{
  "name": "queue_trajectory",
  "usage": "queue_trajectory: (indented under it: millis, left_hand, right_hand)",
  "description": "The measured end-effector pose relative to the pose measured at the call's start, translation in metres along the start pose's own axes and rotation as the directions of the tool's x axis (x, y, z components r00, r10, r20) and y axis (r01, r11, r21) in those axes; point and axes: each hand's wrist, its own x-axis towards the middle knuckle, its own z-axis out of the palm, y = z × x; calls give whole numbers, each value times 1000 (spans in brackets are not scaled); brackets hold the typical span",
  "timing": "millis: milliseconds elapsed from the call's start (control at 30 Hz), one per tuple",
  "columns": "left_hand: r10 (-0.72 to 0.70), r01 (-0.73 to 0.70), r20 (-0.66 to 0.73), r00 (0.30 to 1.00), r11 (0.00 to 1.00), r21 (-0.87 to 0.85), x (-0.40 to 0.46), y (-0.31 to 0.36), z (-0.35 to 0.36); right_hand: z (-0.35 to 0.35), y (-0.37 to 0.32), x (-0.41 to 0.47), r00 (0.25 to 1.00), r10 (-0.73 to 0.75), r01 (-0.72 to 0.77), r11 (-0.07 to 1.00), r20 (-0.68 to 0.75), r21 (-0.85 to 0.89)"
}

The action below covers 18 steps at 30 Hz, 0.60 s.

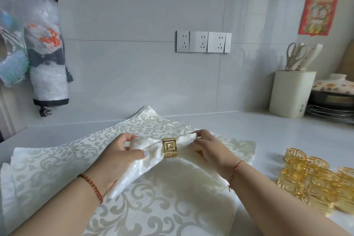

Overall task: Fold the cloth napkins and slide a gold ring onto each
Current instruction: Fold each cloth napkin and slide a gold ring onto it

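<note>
Hands are holding a ringed napkin above the counter.

Gathered cream napkin [153,151] is wearing a gold ring [169,147] with a key-pattern cut-out around its middle — the left hand [122,153] is pinching the cloth just left of the ring, fingers and thumb curled onto it, while the right hand [208,149] is gripping the bunched end on the ring's other side. Napkin tails are fanning down toward the person over a stack of flat damask napkins [80,159] that is lying spread on the white counter [268,130]. Loose gold rings [314,182] are sitting in a heap on the counter to the right, apart from the hands — a cream utensil holder [291,94] with scissors is standing against the tiled wall behind them.
</note>
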Motion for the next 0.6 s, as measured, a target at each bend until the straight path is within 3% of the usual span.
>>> queue_trajectory:
  millis: [200, 333, 467, 600]
  left_hand:
    - [6, -6, -23, 1000, 1000, -16, 6, 20, 15]
    - [-4, 4, -8, 1000, 999, -32, 31, 53, 53]
    - [43, -39, -116, 992, 999, 38, 77, 71, 117]
    - [-2, 7, -101, 995, 999, 48, 124, 75, 183]
  right_hand:
    - [-28, -22, 16, 993, -75, 65, 992, -94, -110]
    - [-77, -50, 34, 987, -56, 20, 972, -149, -233]
    - [-145, -47, 52, 981, 57, -73, 994, -185, -79]
    - [-206, -18, 79, 973, 162, -158, 987, -165, 36]
